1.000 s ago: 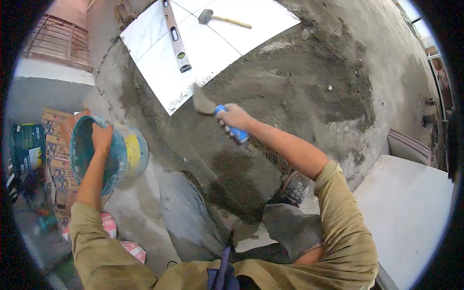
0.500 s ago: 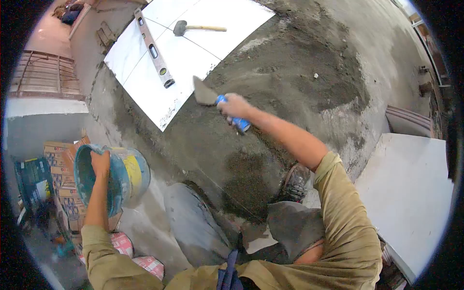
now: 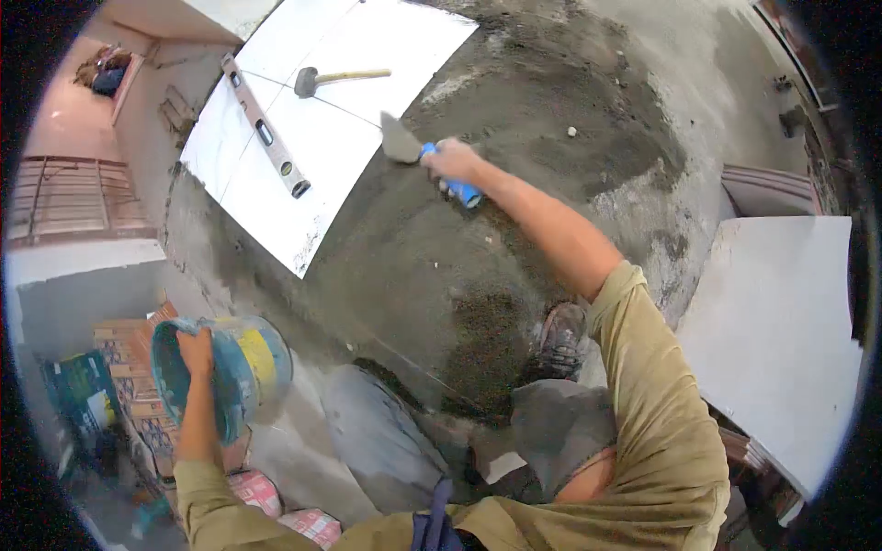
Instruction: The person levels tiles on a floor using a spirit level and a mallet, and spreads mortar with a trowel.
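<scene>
My right hand [image 3: 452, 165] is wrapped around the blue handle of a trowel [image 3: 401, 142], whose blade is just above the mortar bed [image 3: 395, 248] beside the laid tiles' edge. In my left hand [image 3: 196, 352] is the rim of a teal bucket [image 3: 255, 363] with a yellow patch, tilted on its side with its mouth toward the left. A spirit level [image 3: 266, 133] lies on the white tiles [image 3: 285, 197], near a mallet [image 3: 308, 83] with a wooden handle.
White sheets or large tiles [image 3: 781, 321] are stacked at the right. Cardboard boxes [image 3: 129, 367] and a dark green container [image 3: 78, 390] stand at the left, with pink-and-white bags [image 3: 308, 525] below. My boot [image 3: 559, 340] is at the mortar's near edge.
The camera view has shifted, so the tiles sit further left. My right hand and the trowel have moved slightly along the tile edge, away from me. My left hand stays on the bucket.
</scene>
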Available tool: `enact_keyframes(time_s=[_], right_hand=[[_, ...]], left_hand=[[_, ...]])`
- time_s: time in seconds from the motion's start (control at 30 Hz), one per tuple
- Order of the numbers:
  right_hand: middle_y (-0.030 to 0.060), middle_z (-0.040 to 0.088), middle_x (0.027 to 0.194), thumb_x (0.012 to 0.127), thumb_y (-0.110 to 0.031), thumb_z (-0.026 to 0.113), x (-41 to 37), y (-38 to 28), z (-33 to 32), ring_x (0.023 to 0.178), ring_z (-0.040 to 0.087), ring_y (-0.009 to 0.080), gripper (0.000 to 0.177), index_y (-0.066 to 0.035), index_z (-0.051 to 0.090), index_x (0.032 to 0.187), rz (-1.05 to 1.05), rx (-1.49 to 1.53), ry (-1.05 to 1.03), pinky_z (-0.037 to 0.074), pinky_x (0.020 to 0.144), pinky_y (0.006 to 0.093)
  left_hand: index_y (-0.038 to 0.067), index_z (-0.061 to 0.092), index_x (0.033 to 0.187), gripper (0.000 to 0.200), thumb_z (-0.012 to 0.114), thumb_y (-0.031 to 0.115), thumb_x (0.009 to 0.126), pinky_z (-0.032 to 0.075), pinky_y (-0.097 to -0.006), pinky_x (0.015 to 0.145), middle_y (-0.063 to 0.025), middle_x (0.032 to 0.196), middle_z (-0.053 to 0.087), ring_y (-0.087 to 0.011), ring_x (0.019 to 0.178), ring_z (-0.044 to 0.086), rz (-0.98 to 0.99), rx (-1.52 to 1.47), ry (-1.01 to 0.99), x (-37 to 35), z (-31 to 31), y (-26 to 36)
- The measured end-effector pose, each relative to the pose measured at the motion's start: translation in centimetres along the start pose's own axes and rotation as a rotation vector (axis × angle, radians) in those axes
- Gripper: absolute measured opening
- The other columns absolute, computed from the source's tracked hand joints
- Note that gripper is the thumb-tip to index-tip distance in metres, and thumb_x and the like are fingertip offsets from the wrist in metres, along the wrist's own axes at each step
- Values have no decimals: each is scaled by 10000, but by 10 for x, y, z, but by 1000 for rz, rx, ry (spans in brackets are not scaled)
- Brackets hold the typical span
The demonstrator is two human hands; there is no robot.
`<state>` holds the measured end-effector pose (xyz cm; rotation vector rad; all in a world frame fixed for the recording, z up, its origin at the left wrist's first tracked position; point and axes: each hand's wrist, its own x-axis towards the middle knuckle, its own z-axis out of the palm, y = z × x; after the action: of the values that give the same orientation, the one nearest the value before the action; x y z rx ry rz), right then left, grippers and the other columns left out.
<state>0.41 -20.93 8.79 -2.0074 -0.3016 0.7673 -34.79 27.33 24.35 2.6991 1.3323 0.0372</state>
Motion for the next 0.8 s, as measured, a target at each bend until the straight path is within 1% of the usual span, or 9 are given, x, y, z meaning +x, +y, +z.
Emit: enact_keyframes(time_s=[0.07, 0.2, 0.27, 0.3, 0.33, 0.37, 0.47, 0.63, 0.8], right_hand=[[137, 644, 680, 835, -262, 564, 0, 2, -34, 518, 645, 224, 338, 65, 594, 752, 188, 278, 83, 533, 475, 370], [57, 556, 648, 834, -196, 544, -28, -6, -65, 465, 561, 174, 214, 16, 567, 855, 131, 450, 170, 481, 398, 326], [73, 584, 709, 817, -192, 555, -39, -10, -46, 498, 577, 149, 220, 15, 565, 889, 83, 269, 37, 480, 395, 320], [150, 631, 812, 802, -225, 573, -44, -10, -33, 617, 641, 243, 279, 21, 564, 935, 7, -2, 54, 530, 524, 387], [245, 638, 916, 794, -265, 588, -38, 9, -10, 819, 646, 378, 350, 24, 558, 991, -312, -377, 247, 522, 721, 450], [292, 612, 983, 796, -286, 598, -51, 0, 5, 952, 582, 461, 398, 20, 545, 1044, -177, -290, 115, 469, 843, 479], [291, 607, 928, 798, -219, 578, -82, -17, 52, 917, 600, 444, 367, 9, 480, 1067, -195, -404, -123, 476, 804, 511], [277, 589, 1010, 816, -119, 506, -118, -29, 58, 913, 605, 433, 266, 12, 502, 1047, -275, -503, -212, 489, 800, 507], [232, 637, 970, 796, -152, 498, -102, 25, -26, 870, 637, 405, 236, -17, 572, 976, -164, -631, 216, 516, 760, 507]], left_hand=[[-98, 429, 1228, 629, 634, 224, 728, 378, -417, 988, -298, 1210, 532, -422, 1155, 504, -57, 64, 57, -5, 1, 4], [-104, 402, 1271, 671, 632, 228, 734, 372, -415, 999, -312, 1237, 512, -430, 1178, 487, -101, 27, 25, -2, 0, 8], [-116, 352, 1319, 738, 631, 247, 740, 362, -412, 1016, -330, 1268, 482, -438, 1200, 467, -128, 13, -27, -6, -5, 12], [-116, 352, 1319, 738, 631, 247, 740, 362, -412, 1016, -330, 1268, 482, -438, 1200, 467, -129, 15, -28, -2, 0, 3], [-119, 345, 1323, 748, 631, 256, 743, 360, -414, 1018, -331, 1268, 481, -439, 1199, 467, -78, 34, 3, 6, 7, -13], [-122, 338, 1328, 759, 632, 265, 745, 359, -415, 1020, -333, 1268, 480, -440, 1197, 468, -29, 55, 36, 9, 10, -24], [-128, 346, 1320, 761, 638, 278, 746, 357, -415, 1022, -329, 1263, 487, -441, 1195, 470, -22, 50, 52, 7, 13, -25], [-133, 354, 1311, 754, 638, 281, 749, 356, -407, 1022, -328, 1263, 488, -437, 1200, 467, -99, 81, 4, -9, -5, 10], [-96, 390, 1292, 699, 630, 275, 751, 359, -412, 1014, -310, 1264, 497, -421, 1206, 469, -50, 22, 46, -4, 4, -10]])
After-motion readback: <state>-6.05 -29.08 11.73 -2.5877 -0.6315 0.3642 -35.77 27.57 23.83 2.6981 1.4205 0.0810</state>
